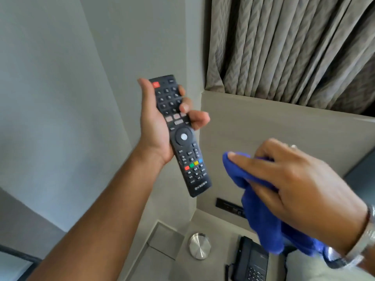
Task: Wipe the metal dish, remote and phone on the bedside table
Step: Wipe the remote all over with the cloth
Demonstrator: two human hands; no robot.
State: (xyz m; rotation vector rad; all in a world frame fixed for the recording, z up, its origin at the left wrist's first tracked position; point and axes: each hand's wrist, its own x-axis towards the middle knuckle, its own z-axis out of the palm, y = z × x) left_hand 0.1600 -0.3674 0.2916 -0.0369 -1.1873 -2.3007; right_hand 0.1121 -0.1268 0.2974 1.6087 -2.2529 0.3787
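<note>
My left hand (156, 126) held the remote (179, 134) raised, buttons facing me, fingers curled round its upper half so the lower keys lay exposed for wiping. My right hand (300, 191) gripped the blue cloth (261, 226) just beside it, apart. Below, the metal dish (199, 246) and phone (252, 260) sat on the bedside table (219, 224).

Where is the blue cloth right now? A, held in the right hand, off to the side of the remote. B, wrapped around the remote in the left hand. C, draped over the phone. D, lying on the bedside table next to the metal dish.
A: the right hand grips the blue cloth in the air, apart from the remote, which the left hand holds up bare, above the metal dish and phone.
</note>
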